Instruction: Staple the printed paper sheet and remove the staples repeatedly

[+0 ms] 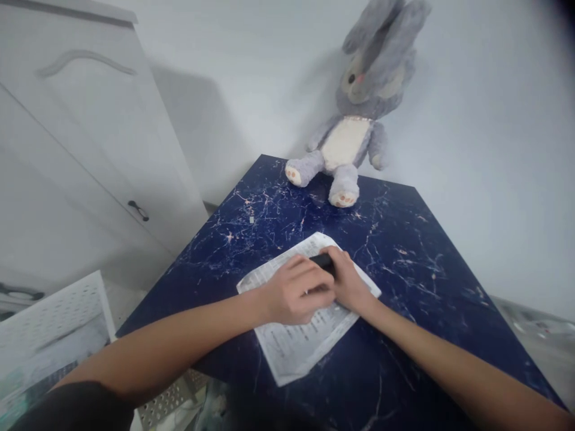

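A printed sheet of paper (294,344) lies on the dark blue marbled table (404,239). Both my hands meet over the middle of the sheet. My left hand (294,293) is curled closed, its fingers wrapped toward a small black object (324,261). My right hand (348,281) is also closed around that black object from the other side. Only the object's dark top end shows between the fingers; the rest of it is hidden.
A grey plush rabbit (359,114) sits at the table's far edge against the white wall. A white cabinet (81,149) with a dark handle stands on the left. A white perforated panel (54,323) is at the lower left beside the table.
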Demonstrator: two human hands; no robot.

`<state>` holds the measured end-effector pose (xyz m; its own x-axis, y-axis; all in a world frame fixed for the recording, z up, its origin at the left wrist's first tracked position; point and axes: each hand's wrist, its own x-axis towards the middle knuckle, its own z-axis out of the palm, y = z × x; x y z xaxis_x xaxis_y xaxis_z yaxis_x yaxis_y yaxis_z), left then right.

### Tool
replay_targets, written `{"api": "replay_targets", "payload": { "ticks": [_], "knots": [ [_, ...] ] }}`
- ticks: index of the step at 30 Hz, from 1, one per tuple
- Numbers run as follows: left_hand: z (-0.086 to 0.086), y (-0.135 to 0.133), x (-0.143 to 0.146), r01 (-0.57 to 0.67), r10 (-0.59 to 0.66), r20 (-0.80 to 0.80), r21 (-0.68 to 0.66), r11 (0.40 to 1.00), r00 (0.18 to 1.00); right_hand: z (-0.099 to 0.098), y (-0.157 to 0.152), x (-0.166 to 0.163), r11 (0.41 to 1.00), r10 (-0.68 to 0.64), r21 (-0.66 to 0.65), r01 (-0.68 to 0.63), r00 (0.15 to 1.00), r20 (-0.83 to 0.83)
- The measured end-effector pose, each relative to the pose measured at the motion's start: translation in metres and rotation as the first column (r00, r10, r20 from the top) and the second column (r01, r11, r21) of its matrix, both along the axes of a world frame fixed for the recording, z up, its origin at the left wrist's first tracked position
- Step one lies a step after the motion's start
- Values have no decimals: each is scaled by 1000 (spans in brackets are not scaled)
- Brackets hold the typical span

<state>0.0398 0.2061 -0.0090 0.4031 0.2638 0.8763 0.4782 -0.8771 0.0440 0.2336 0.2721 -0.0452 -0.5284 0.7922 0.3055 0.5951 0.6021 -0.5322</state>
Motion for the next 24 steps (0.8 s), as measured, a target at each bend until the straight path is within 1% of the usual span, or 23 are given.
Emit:
{"api": "replay_targets", "payload": {
  "ticks": [3, 5, 7, 9, 10, 12, 14, 15, 16, 18, 21, 24],
  "knots": [
    [2, 1, -5, -76, 89, 105, -121, 990, 991, 2, -42, 10, 996, -68, 60, 61, 991, 119],
    [4, 4, -9, -129, 167, 144, -242, 962, 975, 5, -57, 8, 994, -69, 92, 54, 983, 172],
    [5, 11, -13, -191, 269, 147, -403, 895, 952, 9, -62, 6, 994, -62, 101, 42, 978, 202],
    [5, 21, -17, -230, 338, 99, -554, 800, 936, 12, -62, 8, 995, -65, 90, 45, 970, 236],
    [3, 27, -18, -230, 341, 65, -619, 751, 938, 14, -62, 12, 995, -74, 83, 54, 964, 254],
    [-2, 37, -20, -208, 301, 3, -715, 668, 954, 15, -64, 22, 995, -94, 71, 77, 955, 280],
    [-10, 43, -19, -195, 232, -61, -767, 612, 971, 17, -67, 34, 995, -96, 51, 85, 952, 289],
    [-14, 44, -17, -209, 198, -110, -771, 601, 974, 18, -70, 39, 996, -86, 35, 79, 955, 284],
    [-17, 44, -15, -238, 165, -174, -762, 603, 971, 19, -71, 44, 998, -70, 16, 68, 961, 269],
    [-22, 41, -10, -311, 110, -314, -712, 630, 943, 21, -73, 50, 999, -16, -31, 23, 979, 205],
    [-25, 35, -4, -408, 119, -453, -620, 671, 884, 21, -69, 55, 993, 71, -104, -64, 995, 63],
    [-25, 32, -3, -452, 141, -501, -581, 677, 854, 19, -58, 61, 985, 82, -149, -89, 995, -54]
  ]
}}
